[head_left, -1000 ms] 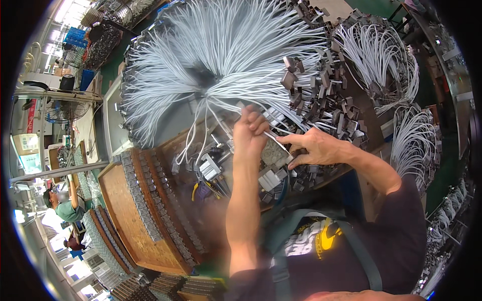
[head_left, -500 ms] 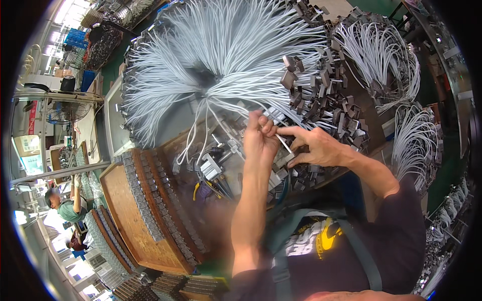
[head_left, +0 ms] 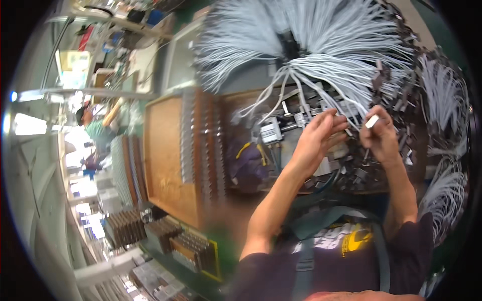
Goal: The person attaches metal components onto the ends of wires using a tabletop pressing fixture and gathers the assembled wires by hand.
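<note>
My left hand point(head_left: 321, 133) is raised over the work table with fingers stretched out and nothing seen in it. To its right, my right hand point(head_left: 384, 135) curls its fingers around a small pale cable connector point(head_left: 371, 121); motion blur hides its details. Beyond both hands spreads a large fan of white cables point(head_left: 341, 35), with dark metal connector shells at its right edge. A few loose cables point(head_left: 288, 80) hang toward a small metal fixture point(head_left: 270, 130) left of my left hand. Loose metal shells point(head_left: 351, 173) lie beneath my hands.
Yellow-handled pliers point(head_left: 244, 149) lie left of the fixture. A wooden tray point(head_left: 168, 158) holds rows of metal parts farther left. More white cable bundles point(head_left: 442, 95) are heaped at the right. Another person in green point(head_left: 98, 128) works at the far left.
My hands were together on a white cable and its connector; now they are apart. My left hand has opened, and my right has turned with the connector. The view has swung left.
</note>
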